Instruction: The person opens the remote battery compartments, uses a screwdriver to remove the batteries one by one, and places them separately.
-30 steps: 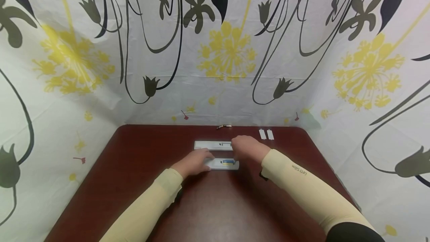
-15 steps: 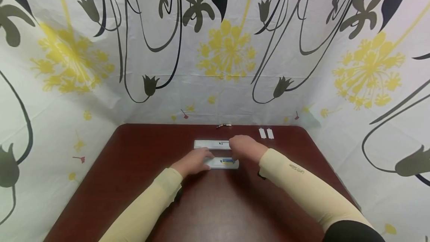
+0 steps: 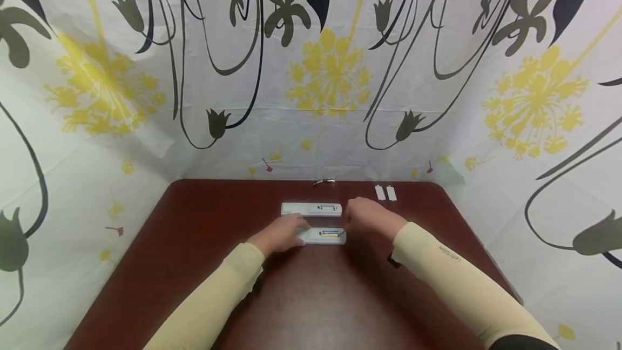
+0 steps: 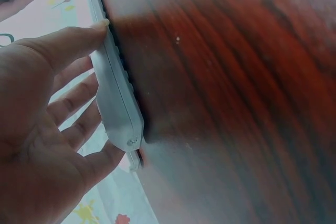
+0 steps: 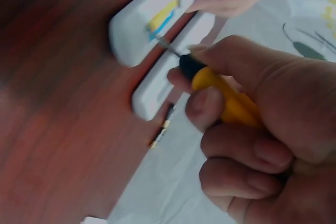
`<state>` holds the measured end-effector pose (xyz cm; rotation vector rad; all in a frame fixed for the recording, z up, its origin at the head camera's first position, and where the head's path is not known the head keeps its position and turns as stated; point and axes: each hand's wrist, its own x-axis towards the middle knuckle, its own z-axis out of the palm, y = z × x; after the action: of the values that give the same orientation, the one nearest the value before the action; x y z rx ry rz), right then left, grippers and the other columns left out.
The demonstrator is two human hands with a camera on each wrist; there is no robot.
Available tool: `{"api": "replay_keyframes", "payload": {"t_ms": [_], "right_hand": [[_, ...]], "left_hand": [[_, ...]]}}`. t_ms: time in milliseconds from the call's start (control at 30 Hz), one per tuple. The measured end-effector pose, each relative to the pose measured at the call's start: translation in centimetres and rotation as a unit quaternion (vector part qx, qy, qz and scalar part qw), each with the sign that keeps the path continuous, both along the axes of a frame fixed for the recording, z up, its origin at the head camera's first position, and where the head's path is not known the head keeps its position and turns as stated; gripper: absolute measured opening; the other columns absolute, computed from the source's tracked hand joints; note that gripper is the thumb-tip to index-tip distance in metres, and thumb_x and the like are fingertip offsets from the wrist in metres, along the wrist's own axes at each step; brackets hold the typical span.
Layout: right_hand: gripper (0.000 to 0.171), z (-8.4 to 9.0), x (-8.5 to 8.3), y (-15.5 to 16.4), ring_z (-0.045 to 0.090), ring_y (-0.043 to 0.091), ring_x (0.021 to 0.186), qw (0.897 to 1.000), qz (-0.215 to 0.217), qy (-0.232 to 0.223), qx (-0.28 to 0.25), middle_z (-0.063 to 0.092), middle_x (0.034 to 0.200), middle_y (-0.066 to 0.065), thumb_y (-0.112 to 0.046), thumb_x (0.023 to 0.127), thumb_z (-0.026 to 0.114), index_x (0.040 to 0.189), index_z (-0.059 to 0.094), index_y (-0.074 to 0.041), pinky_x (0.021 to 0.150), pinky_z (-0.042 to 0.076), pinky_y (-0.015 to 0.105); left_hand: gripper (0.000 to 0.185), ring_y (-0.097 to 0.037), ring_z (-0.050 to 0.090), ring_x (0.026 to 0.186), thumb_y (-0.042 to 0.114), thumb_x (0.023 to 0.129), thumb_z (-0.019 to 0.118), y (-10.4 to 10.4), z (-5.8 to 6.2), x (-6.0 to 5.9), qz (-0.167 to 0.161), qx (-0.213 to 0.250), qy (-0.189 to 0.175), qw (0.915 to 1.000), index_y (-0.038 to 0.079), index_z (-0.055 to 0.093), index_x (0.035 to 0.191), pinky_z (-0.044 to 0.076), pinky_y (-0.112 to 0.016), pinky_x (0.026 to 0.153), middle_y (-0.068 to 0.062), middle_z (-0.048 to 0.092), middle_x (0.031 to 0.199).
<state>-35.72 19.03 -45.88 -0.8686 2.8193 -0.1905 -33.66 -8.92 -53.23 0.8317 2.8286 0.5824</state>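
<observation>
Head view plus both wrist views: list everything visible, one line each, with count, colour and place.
near remote: 1, white, battery bay open with a yellow-blue battery, table centre, steadied by left hand
far remote: 1, white, just behind the first
screwdriver: 1, yellow and black handle, in right hand, tip by the near remote
small covers: 2, white, far right of table
loose batteries: count unclear, dark, far edge
table: 1, dark red wood
curtain: white, floral, surrounding
left hand: fingers on near remote
right hand: grips screwdriver

The right sleeve (image 3: pixel 449 255) bears small print, seemingly a brand, too blurred to read.
</observation>
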Motion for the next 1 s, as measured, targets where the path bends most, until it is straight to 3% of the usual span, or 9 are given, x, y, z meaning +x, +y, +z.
{"api": "replay_keyframes", "payload": {"t_ms": [100,200,400,500,633,700,833,1000], "right_hand": [[0.042,-0.2,0.1,0.8,0.02,0.012,0.055,1.0,0.0,-0.008,-0.022,0.026,0.054,-0.013,-0.01,0.092,0.08,0.056,0.058,-0.017,0.051,0.024,0.034],[0.043,-0.4,0.1,1.1,0.02,0.013,0.054,0.999,-0.006,-0.008,-0.036,0.026,0.054,-0.012,-0.01,0.09,0.078,0.054,0.056,-0.02,0.051,0.023,0.034],[0.034,-0.8,-0.2,1.7,0.029,0.01,0.051,0.998,-0.017,-0.035,-0.057,0.036,0.051,-0.014,-0.016,0.091,0.077,0.059,0.07,-0.021,0.049,0.03,0.032],[0.032,-0.6,-0.3,2.6,0.036,0.011,0.053,0.986,-0.059,-0.058,-0.143,0.049,0.057,-0.011,-0.021,0.099,0.079,0.067,0.077,-0.017,0.051,0.035,0.031],[0.022,0.1,-0.3,3.9,0.046,0.015,0.062,0.954,-0.127,-0.035,-0.268,0.074,0.079,-0.002,-0.027,0.103,0.081,0.084,0.087,-0.018,0.059,0.043,0.034],[0.016,0.1,-0.4,4.2,0.052,0.016,0.068,0.95,-0.132,-0.023,-0.283,0.081,0.092,-0.001,-0.029,0.103,0.081,0.091,0.089,-0.022,0.063,0.046,0.035],[0.02,-0.6,-0.3,4.3,0.059,0.018,0.074,0.952,-0.119,-0.05,-0.277,0.079,0.086,-0.003,-0.033,0.104,0.08,0.089,0.088,-0.023,0.065,0.049,0.034],[0.019,-1.2,0.3,4.2,0.064,0.019,0.079,0.945,-0.132,-0.064,-0.293,0.08,0.087,-0.005,-0.032,0.103,0.081,0.088,0.088,-0.023,0.066,0.052,0.034]], "left_hand": [[0.04,-0.023,0.062,0.136,0.024,0.101,0.085,0.0,0.0,-0.1,-0.001,-0.002,0.002,1.0,0.014,0.075,0.139,0.048,-0.044,0.118,-0.004,0.069,0.14],[0.04,-0.024,0.062,0.135,0.022,0.101,0.085,-0.1,0.1,-0.1,-0.002,0.002,0.003,1.0,0.013,0.076,0.139,0.049,-0.045,0.118,-0.005,0.069,0.139],[0.04,-0.024,0.062,0.136,0.022,0.101,0.085,-0.1,0.0,-0.2,-0.002,-0.004,0.007,1.0,0.013,0.076,0.139,0.048,-0.044,0.118,-0.004,0.069,0.141],[0.04,-0.024,0.063,0.134,0.022,0.1,0.086,0.0,-0.1,-0.1,-0.003,0.0,0.005,1.0,0.013,0.076,0.137,0.049,-0.044,0.117,-0.004,0.07,0.139],[0.04,-0.023,0.064,0.132,0.023,0.1,0.085,0.1,-0.1,0.0,-0.006,0.003,0.005,1.0,0.013,0.076,0.138,0.05,-0.044,0.116,-0.004,0.07,0.137],[0.04,-0.023,0.064,0.132,0.023,0.101,0.085,0.2,-0.1,0.0,-0.004,0.001,0.007,1.0,0.013,0.076,0.138,0.05,-0.044,0.116,-0.004,0.07,0.137],[0.04,-0.024,0.062,0.137,0.022,0.101,0.084,0.1,-0.1,0.1,0.0,-0.003,0.007,1.0,0.013,0.076,0.139,0.048,-0.044,0.118,-0.004,0.07,0.141],[0.04,-0.025,0.061,0.138,0.022,0.101,0.085,0.0,-0.2,0.0,0.0,-0.005,0.009,0.9999,0.013,0.075,0.139,0.048,-0.044,0.119,-0.005,0.069,0.143]]}}
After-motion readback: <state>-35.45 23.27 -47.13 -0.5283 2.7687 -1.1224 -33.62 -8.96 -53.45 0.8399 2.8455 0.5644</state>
